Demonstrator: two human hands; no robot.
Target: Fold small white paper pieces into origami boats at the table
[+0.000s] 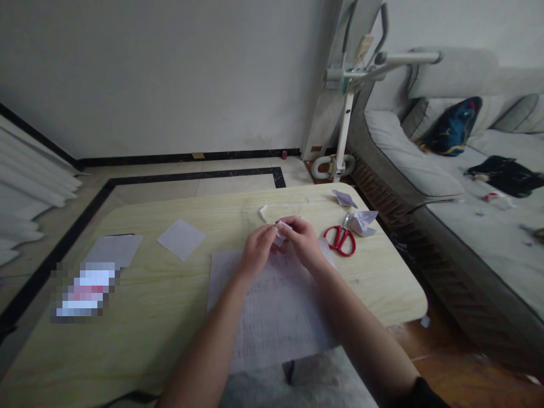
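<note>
My left hand (258, 249) and my right hand (304, 241) meet over the middle of the table, fingers closed on a small piece of folded white paper (282, 231). Much of that piece is hidden by my fingers. Beneath my hands lies a large printed sheet (272, 317), which reaches past the table's near edge. Just beyond my fingers is a small white paper scrap (263, 213). Red-handled scissors (340, 240) lie to the right of my right hand, their blades beside a folded paper shape (364, 222).
The wooden table (170, 311) also bears another folded paper (344, 198) at its far right, a square white sheet (181, 239) and a paper stack (114, 249) at left. A blurred-out rectangular item (87, 290) lies near the stack. A grey sofa (425, 170) stands right.
</note>
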